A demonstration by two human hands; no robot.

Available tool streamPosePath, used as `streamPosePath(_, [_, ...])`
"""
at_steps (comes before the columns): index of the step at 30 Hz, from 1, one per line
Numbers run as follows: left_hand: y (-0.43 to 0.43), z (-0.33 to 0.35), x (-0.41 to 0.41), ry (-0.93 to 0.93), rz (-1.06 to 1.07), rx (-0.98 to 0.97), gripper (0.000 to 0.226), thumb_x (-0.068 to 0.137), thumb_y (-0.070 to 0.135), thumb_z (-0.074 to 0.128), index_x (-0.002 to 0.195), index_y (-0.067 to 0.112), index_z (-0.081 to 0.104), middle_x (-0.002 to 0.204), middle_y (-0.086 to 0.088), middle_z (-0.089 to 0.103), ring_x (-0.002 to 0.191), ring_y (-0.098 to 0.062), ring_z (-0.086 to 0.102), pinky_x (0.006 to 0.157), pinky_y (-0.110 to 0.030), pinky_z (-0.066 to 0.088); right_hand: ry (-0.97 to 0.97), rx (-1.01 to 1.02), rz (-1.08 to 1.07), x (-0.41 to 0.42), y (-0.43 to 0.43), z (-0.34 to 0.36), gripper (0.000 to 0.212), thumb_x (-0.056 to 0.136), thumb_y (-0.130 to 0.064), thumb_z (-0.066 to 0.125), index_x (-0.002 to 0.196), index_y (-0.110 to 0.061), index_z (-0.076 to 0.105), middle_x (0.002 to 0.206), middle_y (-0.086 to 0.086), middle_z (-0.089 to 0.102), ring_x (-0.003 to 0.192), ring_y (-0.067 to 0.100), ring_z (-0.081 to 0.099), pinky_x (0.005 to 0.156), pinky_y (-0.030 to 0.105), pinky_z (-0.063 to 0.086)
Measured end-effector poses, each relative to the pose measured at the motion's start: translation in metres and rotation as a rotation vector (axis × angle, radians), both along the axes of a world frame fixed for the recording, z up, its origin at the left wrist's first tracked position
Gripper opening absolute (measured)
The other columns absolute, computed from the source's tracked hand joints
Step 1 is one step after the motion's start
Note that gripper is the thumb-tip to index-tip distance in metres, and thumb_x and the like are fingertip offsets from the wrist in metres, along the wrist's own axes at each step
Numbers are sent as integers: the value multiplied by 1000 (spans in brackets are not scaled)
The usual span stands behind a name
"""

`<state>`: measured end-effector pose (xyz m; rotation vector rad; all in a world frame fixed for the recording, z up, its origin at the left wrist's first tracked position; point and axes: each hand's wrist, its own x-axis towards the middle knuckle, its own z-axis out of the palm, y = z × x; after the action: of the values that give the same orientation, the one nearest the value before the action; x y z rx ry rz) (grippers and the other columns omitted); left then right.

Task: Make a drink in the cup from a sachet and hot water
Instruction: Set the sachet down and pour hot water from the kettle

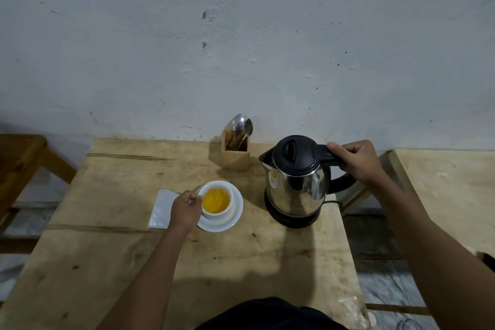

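A white cup full of orange-yellow liquid stands on a white saucer on the wooden table. My left hand is closed on a spoon handle at the cup's left rim; the spoon's bowl is hidden in the drink. A steel kettle with a black lid sits on its black base to the right of the cup. My right hand grips the kettle's black handle. A white sachet lies flat left of the saucer, partly under my left hand.
A wooden holder with metal spoons stands at the back edge by the wall, just left of the kettle spout. A power cord runs right from the base. Wooden furniture stands at the left and right.
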<state>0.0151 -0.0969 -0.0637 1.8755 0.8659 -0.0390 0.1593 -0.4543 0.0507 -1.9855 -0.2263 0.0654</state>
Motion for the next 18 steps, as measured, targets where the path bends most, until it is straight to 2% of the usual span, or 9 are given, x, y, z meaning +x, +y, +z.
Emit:
streamPosePath(2, [0, 0, 0, 5, 2, 5, 21, 92, 17, 59, 72, 12, 57, 70, -6, 58, 78, -38, 62, 81, -51, 53, 4, 31, -10, 1, -3, -5, 95, 64, -73, 71, 51, 18, 50, 44, 7, 31, 41, 15, 30, 43, 21, 28])
streamPosePath(5, [-1, 1, 0, 6, 2, 21, 20, 91, 17, 59, 73, 10, 57, 70, -7, 58, 82, -44, 65, 81, -51, 53, -17, 47, 12, 3, -8, -10, 98, 62, -82, 65, 48, 14, 53, 38, 1, 38, 38, 13, 35, 43, 20, 31])
streamPosePath(8, [-1, 1, -1, -7, 5, 47, 19, 91, 17, 60, 76, 7, 58, 71, -11, 59, 83, -44, 65, 81, -53, 54, -65, 27, 43, 7, -11, -15, 98, 67, -82, 60, 48, 14, 54, 40, 19, 41, 41, 20, 40, 46, 26, 33])
streamPosePath(10, [-2, 1, -2, -15, 2, 60, 19, 91, 17, 60, 80, 1, 60, 73, -13, 60, 83, -43, 65, 81, -55, 56, -73, 24, 48, 10, -12, -17, 98, 70, -79, 60, 49, 16, 53, 41, 24, 41, 43, 19, 40, 48, 29, 32])
streamPosePath(14, [-3, 3, -1, -13, -10, 83, 18, 92, 17, 60, 85, 0, 61, 81, -17, 64, 85, -42, 65, 82, -54, 56, -53, 12, 46, 12, -16, -18, 82, 74, -66, 62, 43, 9, 50, 41, 10, 41, 40, 19, 38, 47, 25, 32])
streamPosePath(18, [-5, 5, -1, -5, -13, 103, 16, 92, 16, 59, 87, 1, 61, 83, -18, 65, 85, -38, 65, 82, -51, 56, -16, 25, 41, 10, -22, -17, 61, 73, -64, 62, 34, -17, 55, 33, -4, 39, 35, 9, 36, 43, 21, 32])
